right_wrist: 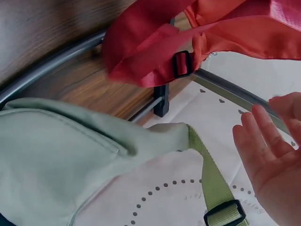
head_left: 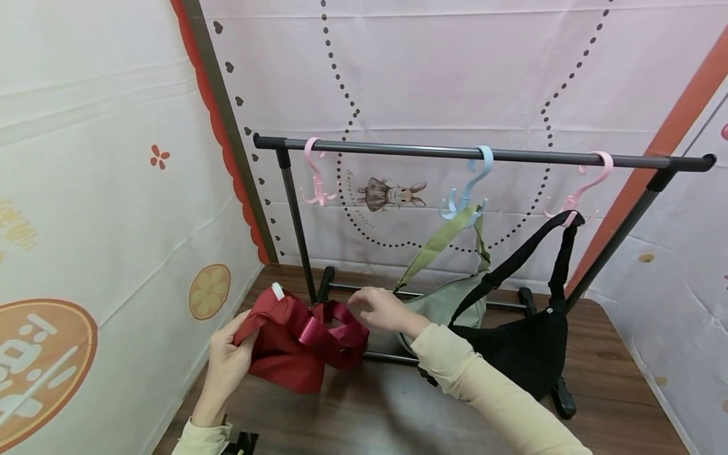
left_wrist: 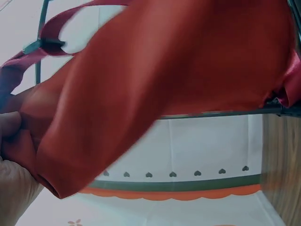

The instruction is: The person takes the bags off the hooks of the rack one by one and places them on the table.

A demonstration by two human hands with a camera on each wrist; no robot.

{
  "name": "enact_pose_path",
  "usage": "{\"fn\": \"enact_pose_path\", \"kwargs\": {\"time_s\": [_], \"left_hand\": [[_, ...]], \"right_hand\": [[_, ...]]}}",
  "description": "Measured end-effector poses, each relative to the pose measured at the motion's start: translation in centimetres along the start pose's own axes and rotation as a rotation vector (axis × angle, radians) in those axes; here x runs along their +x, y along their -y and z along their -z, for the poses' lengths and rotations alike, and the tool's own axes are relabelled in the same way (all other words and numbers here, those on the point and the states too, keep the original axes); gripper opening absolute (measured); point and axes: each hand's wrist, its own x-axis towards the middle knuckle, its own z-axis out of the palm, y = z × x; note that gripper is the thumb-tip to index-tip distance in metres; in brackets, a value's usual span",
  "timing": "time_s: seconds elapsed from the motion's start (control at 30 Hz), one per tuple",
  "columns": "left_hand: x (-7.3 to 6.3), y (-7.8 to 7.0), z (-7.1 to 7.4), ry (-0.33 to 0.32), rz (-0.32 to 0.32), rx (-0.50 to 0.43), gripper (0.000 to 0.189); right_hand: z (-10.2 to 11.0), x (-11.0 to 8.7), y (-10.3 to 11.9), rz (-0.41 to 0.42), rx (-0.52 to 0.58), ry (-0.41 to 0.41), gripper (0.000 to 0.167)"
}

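A red cloth bag (head_left: 290, 354) with a shiny dark red strap (head_left: 341, 335) hangs from my left hand (head_left: 230, 357), which pinches one corner of it. In the left wrist view the red fabric (left_wrist: 127, 84) fills the upper part, with thumb and fingers at its edge. My right hand (head_left: 387, 309) is beside the strap and holds nothing; in the right wrist view its fingers (right_wrist: 263, 136) are extended, apart from the red bag. Close to that hand is a pale green bag (head_left: 443, 306), hung by its green strap (head_left: 435, 249) from a blue hook (head_left: 469, 189).
A dark metal rail (head_left: 398, 149) spans the rack. At its left hangs a bare pink hook (head_left: 318, 183); at its right another pink hook (head_left: 586, 189) carries a black bag (head_left: 523, 354). The rack stands on a brown wooden surface (head_left: 620, 379) between printed cloth walls (head_left: 114, 189).
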Motion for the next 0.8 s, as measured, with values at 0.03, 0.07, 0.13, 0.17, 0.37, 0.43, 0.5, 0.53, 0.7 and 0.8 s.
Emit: {"fn": "enact_pose_path", "kwargs": {"time_s": [0.03, 0.07, 0.13, 0.17, 0.37, 0.43, 0.5, 0.53, 0.7, 0.8], "left_hand": [[0.0, -0.1, 0.0, 0.011, -0.006, -0.006, 0.027], [0.0, -0.2, -0.1, 0.023, -0.013, -0.012, 0.029], [0.0, -0.4, 0.0, 0.038, -0.019, -0.027, 0.031], [0.0, -0.6, 0.0, 0.042, -0.017, -0.038, 0.032], [0.4, -1.8, 0.5, 0.101, -0.073, -0.08, 0.038], [0.5, -2.1, 0.6, 0.122, -0.093, -0.11, 0.041], [0.6, -2.4, 0.7, 0.14, -0.103, -0.154, 0.045], [0.6, -2.6, 0.7, 0.152, -0.106, -0.171, 0.046], [0.6, -3.6, 0.7, 0.21, -0.082, -0.199, 0.046], [0.5, -3.8, 0.9, 0.22, -0.052, -0.207, 0.044]], "right_hand": [[-0.1, 0.1, 0.1, -0.009, 0.017, 0.005, 0.032], [-0.2, 0.2, 0.2, -0.019, 0.04, 0.012, 0.034], [-0.4, 0.5, 0.5, -0.031, 0.087, 0.027, 0.041], [-0.5, 0.7, 0.6, -0.03, 0.106, 0.035, 0.045], [-0.8, 2.0, 1.8, -0.062, 0.254, 0.132, 0.067], [-0.9, 2.5, 2.4, -0.114, 0.348, 0.202, 0.074], [-1.1, 3.0, 2.9, -0.174, 0.434, 0.268, 0.079], [-1.2, 3.2, 3.1, -0.203, 0.475, 0.295, 0.081], [-1.9, 4.4, 3.7, -0.108, 0.488, 0.378, 0.075], [-2.5, 4.7, 3.4, 0.01, 0.477, 0.409, 0.056]]}}
